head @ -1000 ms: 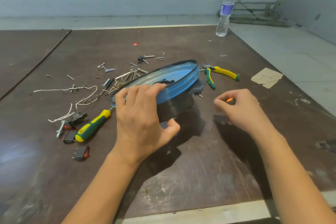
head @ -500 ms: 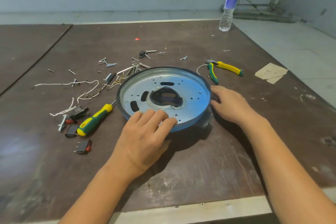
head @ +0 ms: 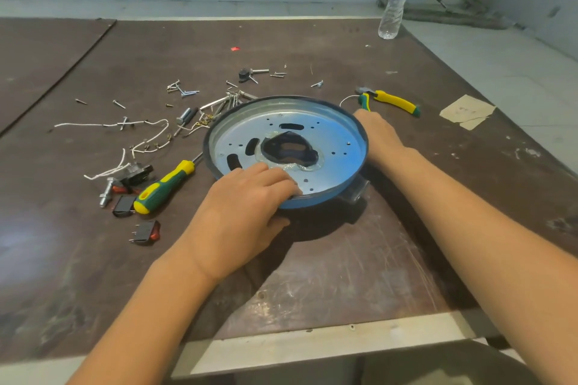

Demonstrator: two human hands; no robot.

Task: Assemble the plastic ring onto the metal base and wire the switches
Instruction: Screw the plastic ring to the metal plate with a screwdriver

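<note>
left hand (head: pixel 247 206) pinching metal base (head: pixel 331 141) near rim, fingers on top, thumb outside | right hand (head: pixel 378 134) lying against right rim, finger curl unclear | base sitting flat on surface (head: pixel 344 259), plastic ring (head: pixel 356 193) apparently beneath | likely seating: pressing evenly, both sides
</note>
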